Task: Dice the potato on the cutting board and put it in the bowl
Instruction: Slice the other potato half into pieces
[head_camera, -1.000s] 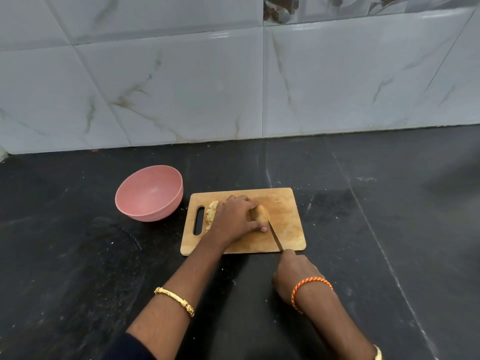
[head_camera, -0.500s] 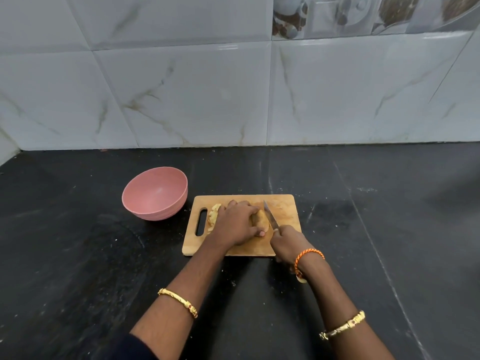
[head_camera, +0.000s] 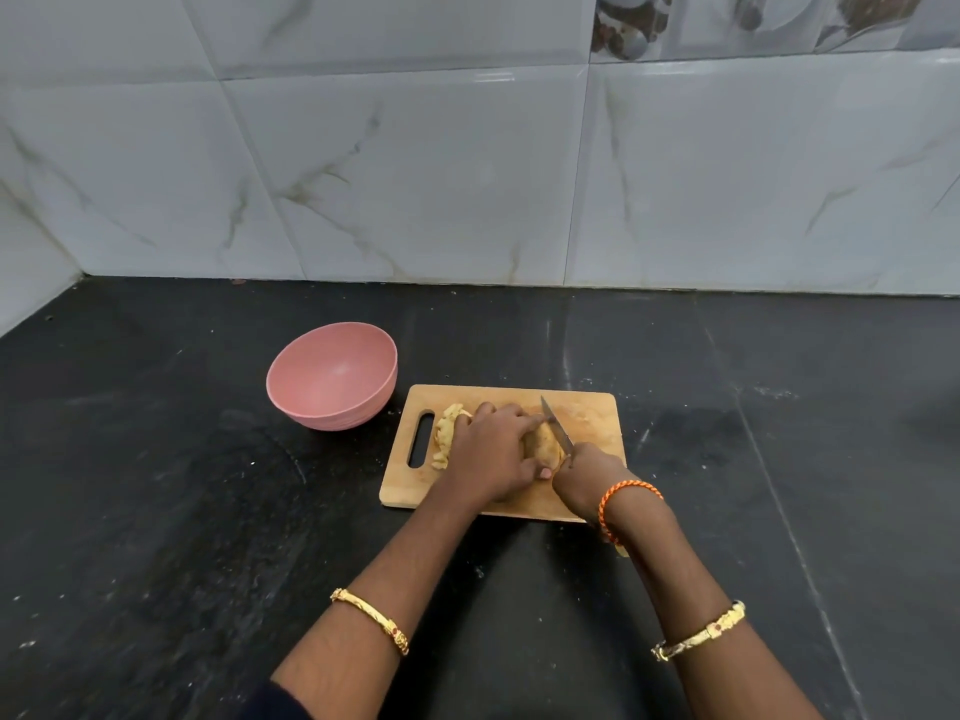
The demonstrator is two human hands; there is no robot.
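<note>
- Head view, what has changed: a second ago the right hand (head_camera: 587, 472) sat off the near edge of the cutting board (head_camera: 597, 413) with the knife (head_camera: 557, 427) drawn back toward the person; half a second ago it had come forward; now the blade lies across the potato (head_camera: 545, 443), tip toward the far edge; I judge a fresh cut is under way.
- Head view, progress: a pale heap of cut potato pieces (head_camera: 445, 440) lies by the handle slot at the board's left end, much as before; the pink bowl (head_camera: 332, 379) stands on the black counter (head_camera: 156, 511) just beyond the board's far-left corner, and nothing shows in it; dicing looks part done, transfer not begun.
- Head view, left hand (head_camera: 491, 454): it clamps the uncut potato piece from above near the board's middle, fingers curled over it; the forefinger tip reaches toward the blade's flat, the thumb (head_camera: 543, 472) presses the near side; whether finger and steel touch I cannot tell.
- Head view, right hand: fist closed round the knife handle, which is hidden inside it; the potato lies directly left of this hand, under the blade.
- Risk, as I judge it: the forefinger is close to the cutting line.
</note>
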